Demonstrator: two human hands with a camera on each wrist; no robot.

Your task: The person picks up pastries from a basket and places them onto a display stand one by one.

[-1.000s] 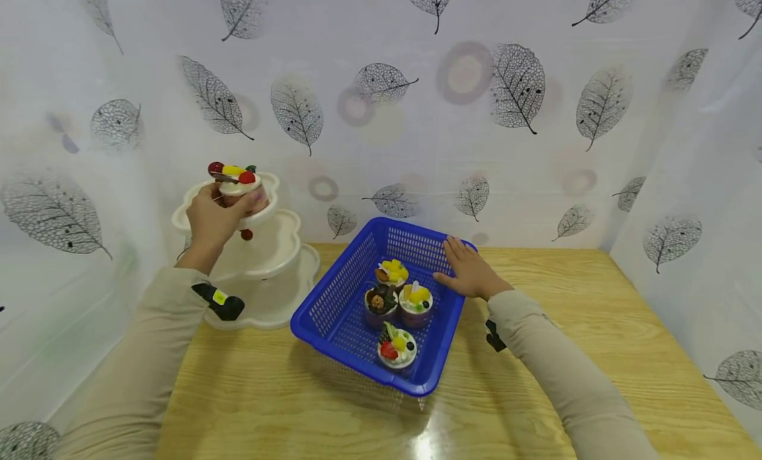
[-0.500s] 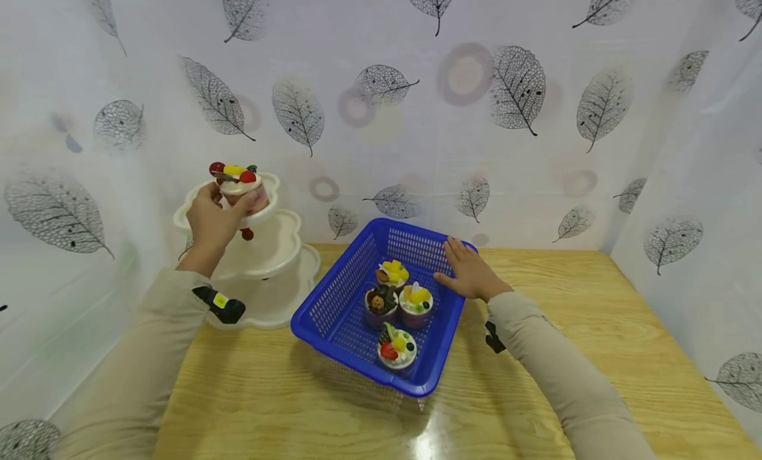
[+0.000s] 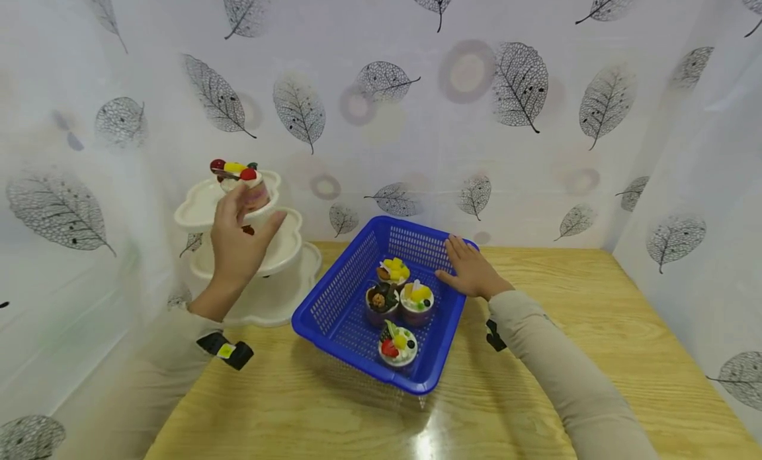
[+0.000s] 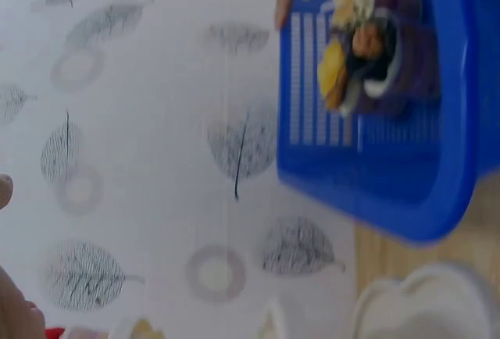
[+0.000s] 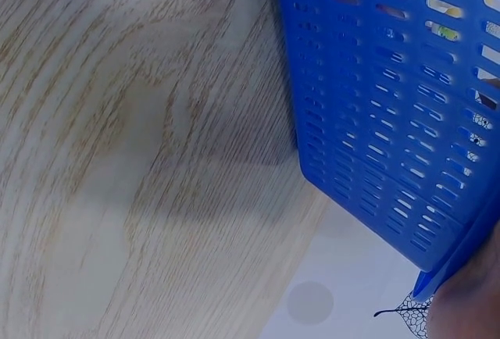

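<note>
**Fruit-topped cup on stand's top tier; left hand free**

Head view: cup sits just beyond the left fingertips, upright. Left hand grips nothing, thumb spread from fingers, wrist raised in front of the stand; fingertip contact with the cup can't be told. Right hand lies with fingers extended over the far right rim of the blue basket, grasping nothing. Four other cups to its left, inside. Judged step: one placement finishing. Next move probably calls for the left hand to clear the tier, then reach rightward for another cup.

Left wrist view: blurred; right fingertips at the basket's edge.

Right wrist view: perforated basket wall beside the right hand, worktop below.
</note>
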